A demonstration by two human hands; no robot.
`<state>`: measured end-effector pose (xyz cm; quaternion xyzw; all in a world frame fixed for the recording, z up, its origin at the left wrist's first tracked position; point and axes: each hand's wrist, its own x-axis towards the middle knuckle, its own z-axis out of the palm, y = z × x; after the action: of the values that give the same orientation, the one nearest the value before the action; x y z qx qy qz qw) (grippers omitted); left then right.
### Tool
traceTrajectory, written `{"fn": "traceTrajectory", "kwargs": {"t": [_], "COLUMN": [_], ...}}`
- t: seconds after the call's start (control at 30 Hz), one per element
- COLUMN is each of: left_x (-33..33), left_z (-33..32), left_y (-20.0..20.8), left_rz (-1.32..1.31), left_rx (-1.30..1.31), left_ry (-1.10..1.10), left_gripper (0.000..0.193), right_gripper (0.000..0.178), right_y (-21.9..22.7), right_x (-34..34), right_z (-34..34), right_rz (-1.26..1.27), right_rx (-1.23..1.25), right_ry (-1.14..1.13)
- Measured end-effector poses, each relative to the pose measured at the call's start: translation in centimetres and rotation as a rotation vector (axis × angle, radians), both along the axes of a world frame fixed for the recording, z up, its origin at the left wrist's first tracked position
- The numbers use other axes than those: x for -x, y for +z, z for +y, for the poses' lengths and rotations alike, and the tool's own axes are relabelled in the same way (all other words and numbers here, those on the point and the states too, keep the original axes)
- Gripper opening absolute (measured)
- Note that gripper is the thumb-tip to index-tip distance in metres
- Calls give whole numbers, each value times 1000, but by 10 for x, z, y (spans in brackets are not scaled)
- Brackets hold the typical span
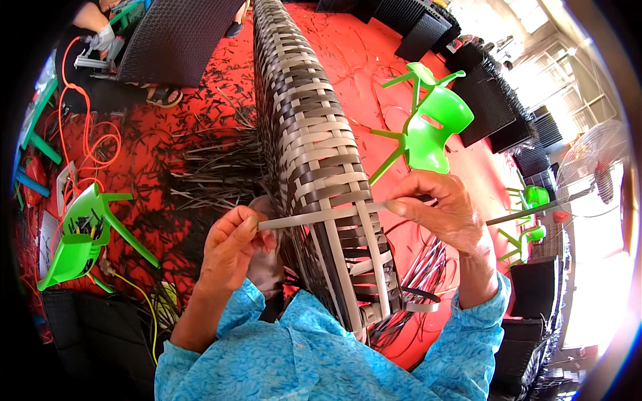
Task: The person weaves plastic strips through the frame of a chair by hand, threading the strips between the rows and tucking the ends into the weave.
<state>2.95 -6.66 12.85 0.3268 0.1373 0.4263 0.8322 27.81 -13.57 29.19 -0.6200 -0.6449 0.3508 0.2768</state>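
A flat grey plastic weaving strip (304, 219) is stretched across a long woven piece (321, 144) of brown and grey bands. My left hand (231, 244) pinches the strip between thumb and fingers on the left side. On the right, my right hand (441, 208) grips the strip's other end, beside the weave. Several lengthwise strips (340, 274) run down the near part toward me, where the cross bands are sparser. From the near right end a loose strip (421, 307) curls out. What lies inside the woven piece is hidden.
Green plastic chairs stand left (83, 234) and right (438, 127) on the red floor (227, 53), scattered with dark scraps. Loose strips (217, 167) spread left of the weave. A person's sandalled foot (164, 97), an orange cord (87, 150) and a fan (595, 170) are also around.
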Motion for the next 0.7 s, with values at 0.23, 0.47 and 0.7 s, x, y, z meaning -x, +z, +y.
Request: {"fn": "traceTrajectory", "kwargs": {"t": [0.23, 0.47, 0.7], "left_x": [2, -1, -15], "left_z": [-5, -7, -9], "left_y": [-11, -18, -28], "left_rz": [57, 51, 21], "left_rx": [16, 15, 56], "left_ry": [6, -36, -125], "left_gripper": [16, 18, 18], "right_gripper": [16, 17, 14], "right_y": [-16, -16, -11], "right_x": [-1, 1, 7], "right_z": [9, 12, 10], "right_rz": [69, 56, -102], "right_rx": [-82, -65, -103], "right_ry": [35, 52, 47]}}
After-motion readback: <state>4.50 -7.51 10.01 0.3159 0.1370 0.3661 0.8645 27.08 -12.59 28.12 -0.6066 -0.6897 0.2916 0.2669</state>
